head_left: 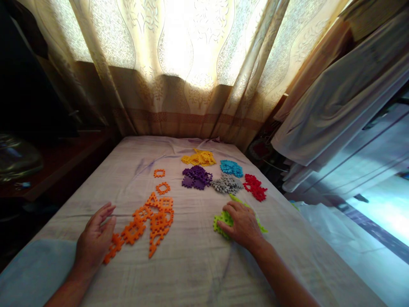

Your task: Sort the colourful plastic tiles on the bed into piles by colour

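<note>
My right hand [241,224] rests on a pile of lime-green interlocking plastic pieces [220,226] with notched edges. Its thumb and fingers are apart over the pieces, and the palm hides part of the pile. On the left, my left hand [97,234] is held with the palm turned inward and the fingers loosely apart, nothing in them. Just beside it lie orange interlocking pieces [133,231], square frames, triangles and curved ones, spread in a loose cluster. Two single orange frames [162,188] lie farther back on the sheet.
Behind the green pile sit piles of grey [227,184], purple [196,177], red [254,186], blue [231,168] and yellow pieces [200,157]. All rest on a pale sheet [191,273]. Curtains [191,98] hang behind; clothes [332,94] hang at the right.
</note>
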